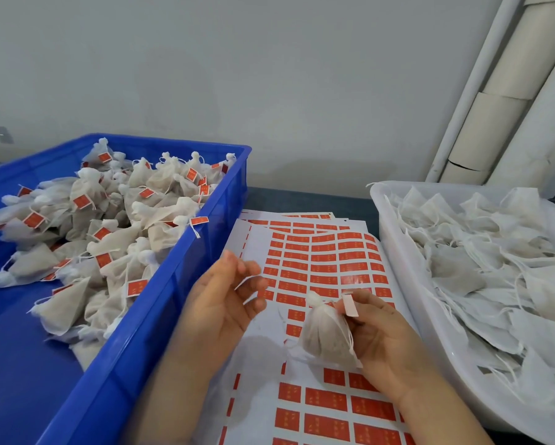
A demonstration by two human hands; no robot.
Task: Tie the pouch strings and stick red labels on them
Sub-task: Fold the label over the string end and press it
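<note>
I see the right hand (385, 343) gripping 1 pouch (325, 335), a peeled label (350, 305) pinched above it ready to stick; the left hand (224, 303) hovers beside, fingers loosely apart.

The pouch (329, 335) is thin matt mesh cloth, the sticker sheets (321, 264) glossy paper, the blue crate (179, 277) shiny smooth plastic, the white tub (398, 252) smooth plastic.
</note>
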